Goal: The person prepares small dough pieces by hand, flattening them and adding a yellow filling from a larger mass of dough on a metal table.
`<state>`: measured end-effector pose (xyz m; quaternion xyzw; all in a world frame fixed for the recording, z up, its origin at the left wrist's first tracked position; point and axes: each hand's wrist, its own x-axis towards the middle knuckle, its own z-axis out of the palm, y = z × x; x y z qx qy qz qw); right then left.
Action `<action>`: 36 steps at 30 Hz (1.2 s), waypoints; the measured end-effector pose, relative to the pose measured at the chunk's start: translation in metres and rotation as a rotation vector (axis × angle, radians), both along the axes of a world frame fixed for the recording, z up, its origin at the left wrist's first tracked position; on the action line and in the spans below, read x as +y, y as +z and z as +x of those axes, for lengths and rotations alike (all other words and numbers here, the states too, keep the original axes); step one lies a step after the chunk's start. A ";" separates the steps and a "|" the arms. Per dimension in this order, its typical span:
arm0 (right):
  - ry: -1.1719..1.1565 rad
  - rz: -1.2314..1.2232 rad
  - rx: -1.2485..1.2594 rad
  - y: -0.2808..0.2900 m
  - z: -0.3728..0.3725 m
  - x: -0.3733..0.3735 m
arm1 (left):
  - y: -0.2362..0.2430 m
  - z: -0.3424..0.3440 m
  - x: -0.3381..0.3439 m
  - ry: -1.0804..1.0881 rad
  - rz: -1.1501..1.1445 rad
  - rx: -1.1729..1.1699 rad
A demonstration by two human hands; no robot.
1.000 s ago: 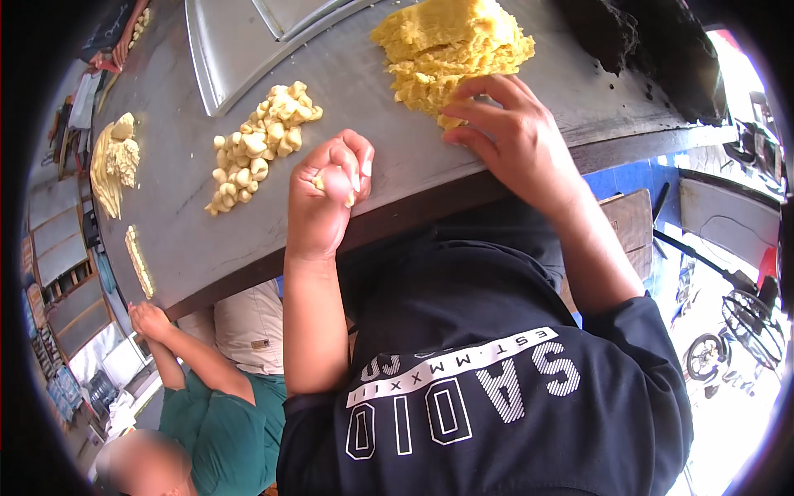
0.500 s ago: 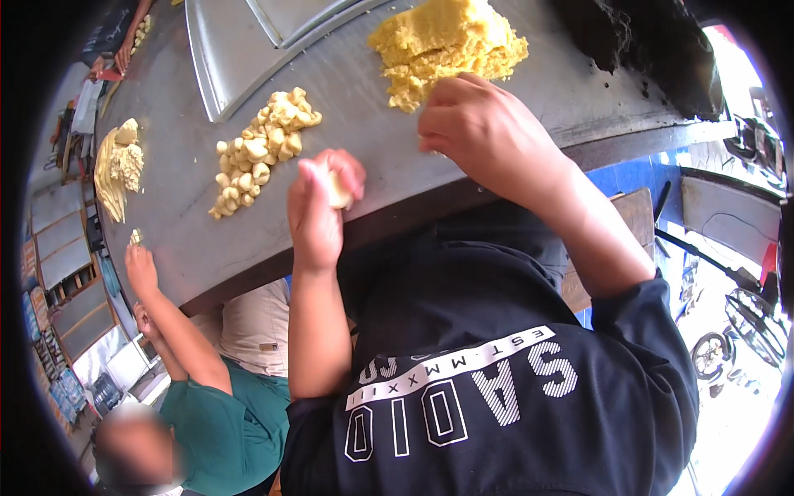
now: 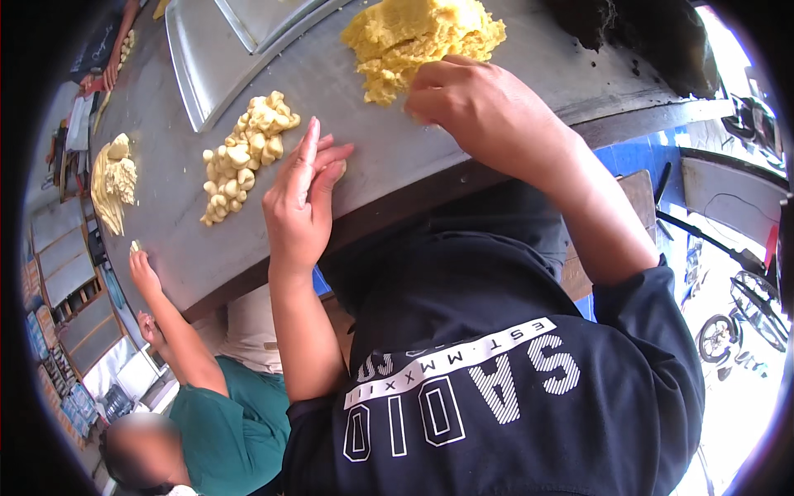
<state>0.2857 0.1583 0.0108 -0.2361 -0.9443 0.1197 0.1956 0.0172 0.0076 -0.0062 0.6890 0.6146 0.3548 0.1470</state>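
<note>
My left hand point(image 3: 299, 202) is raised near the table's front edge, index finger stretched out and the others spread rightward, loosely bent; its palm side is mostly hidden. Just left of it lies a pile of small pale dough pieces point(image 3: 242, 161). My right hand point(image 3: 459, 99), fingers curled down and tips hidden, is at the front of a big crumbly yellow mound point(image 3: 418, 33); what it grips I cannot make out. Both are over the grey table point(image 3: 364, 165).
Steel trays point(image 3: 194, 78) lie at the back; dark material point(image 3: 662, 50) at the right. A co-worker in green point(image 3: 223, 422) reaches to the left edge, near more pale dough point(image 3: 116, 182). Another person's hand point(image 3: 109, 70) is at top left. Bicycles point(image 3: 744, 322) stand beyond.
My left fingers have unfolded from around a pale piece. My right hand has moved left and curled. The co-worker's hands have risen toward the table.
</note>
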 end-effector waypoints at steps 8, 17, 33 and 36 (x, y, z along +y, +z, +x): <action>0.026 -0.228 0.312 -0.012 0.006 -0.013 | 0.004 -0.041 -0.016 0.009 -0.410 -0.518; -0.111 0.078 0.156 -0.015 0.011 -0.020 | -0.010 -0.009 -0.037 0.087 0.059 0.055; -0.002 -0.079 0.014 0.010 0.010 -0.012 | 0.007 -0.022 -0.027 0.030 -0.028 0.283; 0.056 -0.164 0.090 0.002 0.019 -0.011 | 0.016 -0.035 -0.015 0.081 -0.299 -0.065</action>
